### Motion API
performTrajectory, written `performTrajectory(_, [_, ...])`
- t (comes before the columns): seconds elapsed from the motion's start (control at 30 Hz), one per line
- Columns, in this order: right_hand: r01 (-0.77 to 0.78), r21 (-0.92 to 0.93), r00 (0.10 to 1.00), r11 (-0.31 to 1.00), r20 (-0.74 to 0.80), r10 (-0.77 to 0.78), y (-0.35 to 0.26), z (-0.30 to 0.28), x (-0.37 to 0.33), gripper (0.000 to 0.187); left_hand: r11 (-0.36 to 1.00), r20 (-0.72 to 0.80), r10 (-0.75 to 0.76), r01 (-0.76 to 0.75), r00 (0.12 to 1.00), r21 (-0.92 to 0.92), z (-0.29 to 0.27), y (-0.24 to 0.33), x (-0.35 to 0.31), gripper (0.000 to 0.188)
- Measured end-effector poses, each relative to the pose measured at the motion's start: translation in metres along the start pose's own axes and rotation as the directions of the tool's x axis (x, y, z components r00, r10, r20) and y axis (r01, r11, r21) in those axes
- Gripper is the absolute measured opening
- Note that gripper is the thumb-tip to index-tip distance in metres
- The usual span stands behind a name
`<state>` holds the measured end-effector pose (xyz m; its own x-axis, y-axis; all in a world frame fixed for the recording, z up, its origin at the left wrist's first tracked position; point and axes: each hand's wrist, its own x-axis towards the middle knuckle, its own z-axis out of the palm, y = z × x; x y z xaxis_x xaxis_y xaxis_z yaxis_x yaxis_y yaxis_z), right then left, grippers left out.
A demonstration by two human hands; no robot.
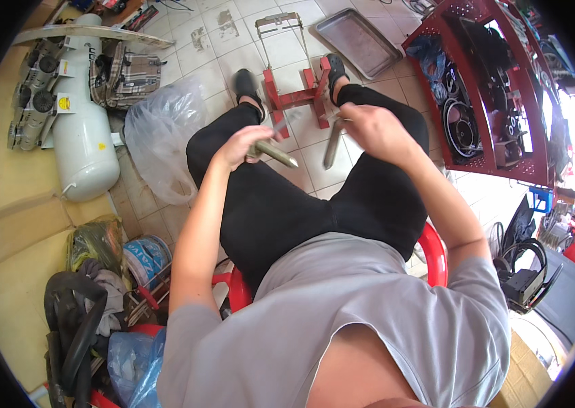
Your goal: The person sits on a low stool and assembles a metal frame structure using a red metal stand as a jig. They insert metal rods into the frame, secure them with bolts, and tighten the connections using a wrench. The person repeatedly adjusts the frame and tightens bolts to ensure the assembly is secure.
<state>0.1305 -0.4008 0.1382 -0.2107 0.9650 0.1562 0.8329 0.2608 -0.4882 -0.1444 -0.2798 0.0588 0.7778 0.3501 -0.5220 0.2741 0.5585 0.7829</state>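
Observation:
My left hand is closed around a thick olive-grey metal rod above my left thigh, its pale tip angled toward the gap between my knees. A thin grey piece, blurred, sticks out beyond those fingers; I cannot tell whether it joins the rod. Over my right knee, the closed fingers of my right hand grip a second metal rod, which hangs down from them. The two hands are apart. On the tiles between my feet stands a red metal frame with a thin wire-like upper part.
A grey metal tray lies beyond my right foot. To the right stands a red perforated rack with coiled cables. A white cylindrical tank, a plaid bag and a clear plastic bag are on the left. I sit on a red stool.

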Motion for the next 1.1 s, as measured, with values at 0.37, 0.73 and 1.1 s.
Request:
performTrajectory(0.37, [-0.843,0.063,0.48,0.535,-0.361,0.8,0.198,0.092,0.051,0.028,0.907,-0.87,0.375,0.069,0.32,0.416,-0.07,-0.005,0.096,0.035])
performTrajectory(0.73, [-0.718,0.133,0.616,0.683,-0.334,0.713,0.227,0.124,0.068,0.021,0.919,-0.881,0.343,0.08,0.326,0.387,-0.08,-0.008,0.112,0.037])
performTrajectory(1.1, [-0.636,0.602,0.528,0.482,-0.116,0.842,0.257,0.131,0.078,0.025,0.972,-0.917,0.233,-0.082,0.325,0.218,-0.078,-0.013,0.126,0.034])
